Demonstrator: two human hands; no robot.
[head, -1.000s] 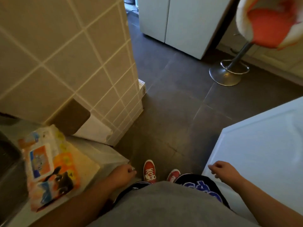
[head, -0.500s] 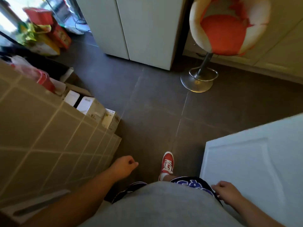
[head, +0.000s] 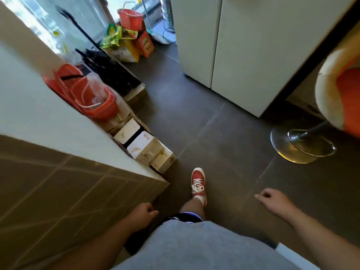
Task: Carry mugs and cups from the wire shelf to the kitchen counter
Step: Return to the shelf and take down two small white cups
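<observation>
No mug, cup or wire shelf shows in the head view. My left hand (head: 143, 213) hangs at hip height beside the corner of a tiled wall (head: 58, 191), its fingers curled in with nothing in them. My right hand (head: 272, 200) swings out over the dark tiled floor (head: 224, 137), also loosely curled and holding nothing. A red sneaker (head: 198, 184) steps forward between the two hands.
Cardboard boxes (head: 148, 149) and red baskets (head: 91, 98) line the wall's far side on the left. A white cabinet (head: 229, 45) stands ahead. An orange-and-white swivel stool with a chrome base (head: 300, 147) stands at the right. More red bins and bags (head: 130, 36) sit farther back.
I have walked forward past the tiled wall's corner. The white door at the right has dropped out of view, my right hand has come off it, and the boxes and baskets have drawn closer.
</observation>
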